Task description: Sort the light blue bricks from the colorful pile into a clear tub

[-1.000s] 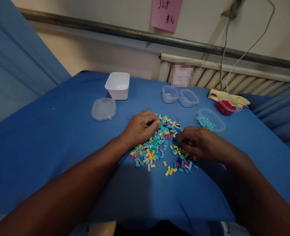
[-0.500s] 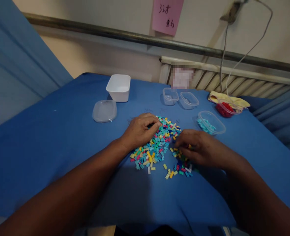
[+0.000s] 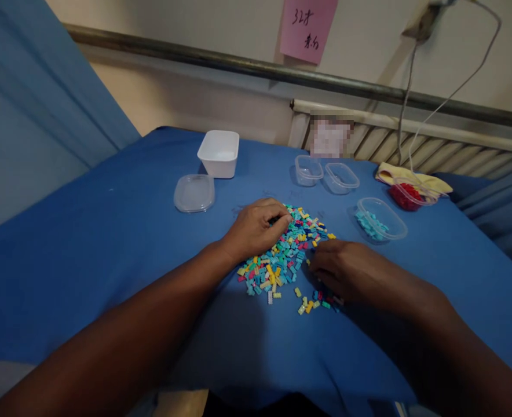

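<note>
A pile of small toy building bricks (image 3: 277,269) in turquoise, yellow, pink, green and dark blue is heaped on the blue cloth. On its upper left side rests my left hand (image 3: 260,226), its fingers curled and the thumb near the index finger; whatever it grips is hidden. My right hand (image 3: 340,269) is at the right of the pile, palm down, with fingers bent together over bricks that it mostly covers. Its fingertips are in shadow, and I cannot make out what they hold. A few loose bricks (image 3: 310,306) lie just below it.
Turquoise bricks lie in a clear tub (image 3: 397,229) at right; another tub holds red pieces (image 3: 406,196) beside a yellow cloth (image 3: 430,178). Two clear tubs (image 3: 308,175) stand behind the pile. Back left are a white container (image 3: 218,167) and a clear lid (image 3: 194,194). A radiator (image 3: 377,136) borders the back.
The whole view has shifted a little, so things appear further right. My right hand has moved slightly and its fingers have drawn closer together over the bricks. My left hand stays on the pile.
</note>
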`<state>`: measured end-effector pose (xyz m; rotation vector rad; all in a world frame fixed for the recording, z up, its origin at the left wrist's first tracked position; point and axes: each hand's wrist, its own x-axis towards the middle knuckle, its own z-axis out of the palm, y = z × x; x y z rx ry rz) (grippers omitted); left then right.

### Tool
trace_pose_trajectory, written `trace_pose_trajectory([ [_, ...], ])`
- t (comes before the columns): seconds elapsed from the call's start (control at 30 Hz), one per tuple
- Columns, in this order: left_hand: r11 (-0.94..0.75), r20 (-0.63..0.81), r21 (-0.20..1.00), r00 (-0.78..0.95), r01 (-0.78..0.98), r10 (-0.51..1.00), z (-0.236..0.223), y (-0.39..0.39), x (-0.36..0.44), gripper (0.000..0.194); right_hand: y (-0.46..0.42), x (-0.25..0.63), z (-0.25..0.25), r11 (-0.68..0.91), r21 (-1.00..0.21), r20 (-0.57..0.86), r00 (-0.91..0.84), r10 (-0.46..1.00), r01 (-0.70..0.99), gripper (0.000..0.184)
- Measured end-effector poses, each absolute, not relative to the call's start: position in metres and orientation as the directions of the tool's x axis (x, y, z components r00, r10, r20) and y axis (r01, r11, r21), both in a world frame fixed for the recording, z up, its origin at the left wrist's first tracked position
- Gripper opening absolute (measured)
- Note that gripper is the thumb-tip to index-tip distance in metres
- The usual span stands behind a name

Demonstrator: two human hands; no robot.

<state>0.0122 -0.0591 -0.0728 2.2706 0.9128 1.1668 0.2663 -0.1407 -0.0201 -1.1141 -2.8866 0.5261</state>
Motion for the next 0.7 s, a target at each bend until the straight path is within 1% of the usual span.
trace_pose_trajectory([
  [0.1, -0.697, 0.547, 0.616, 0.438, 0.367, 0.713, -0.074, -0.059, 0.012, 0.021, -0.140, 0.265, -0.021, 0.700, -0.314, -0.076, -0.752, 0.655, 0.641, 0.021],
  [0.23, -0.700, 0.553, 0.610, 0.433, 0.372, 0.712, -0.076, -0.057, 0.012, 0.020, -0.142, 0.258, -0.027, 0.667, -0.383, 0.046, -0.708, 0.705, 0.640, 0.014],
  [0.3, -0.701, 0.555, 0.609, 0.432, 0.371, 0.711, -0.077, -0.057, 0.013, 0.019, -0.143, 0.253, -0.030, 0.641, -0.401, 0.081, -0.672, 0.736, 0.654, 0.014],
  [0.37, -0.701, 0.555, 0.610, 0.432, 0.369, 0.710, -0.077, -0.057, 0.013, 0.019, -0.143, 0.250, -0.033, 0.594, -0.405, 0.054, -0.631, 0.774, 0.695, 0.016],
  [0.5, -0.697, 0.552, 0.614, 0.430, 0.369, 0.714, -0.076, -0.058, 0.013, 0.020, -0.142, 0.258, -0.032, 0.496, -0.397, -0.063, -0.562, 0.825, 0.772, 0.019],
  [0.53, -0.695, 0.550, 0.615, 0.430, 0.371, 0.716, -0.076, -0.059, 0.013, 0.020, -0.142, 0.261, -0.031, 0.483, -0.384, -0.063, -0.544, 0.837, 0.787, 0.018],
  [0.6, -0.691, 0.543, 0.619, 0.431, 0.375, 0.721, -0.076, -0.059, 0.013, 0.020, -0.141, 0.264, -0.031, 0.478, -0.366, -0.020, -0.521, 0.854, 0.798, 0.017],
  [0.7, -0.690, 0.542, 0.616, 0.431, 0.380, 0.722, -0.077, -0.058, 0.013, 0.020, -0.140, 0.260, -0.033, 0.517, -0.388, 0.028, -0.551, 0.834, 0.763, 0.017],
])
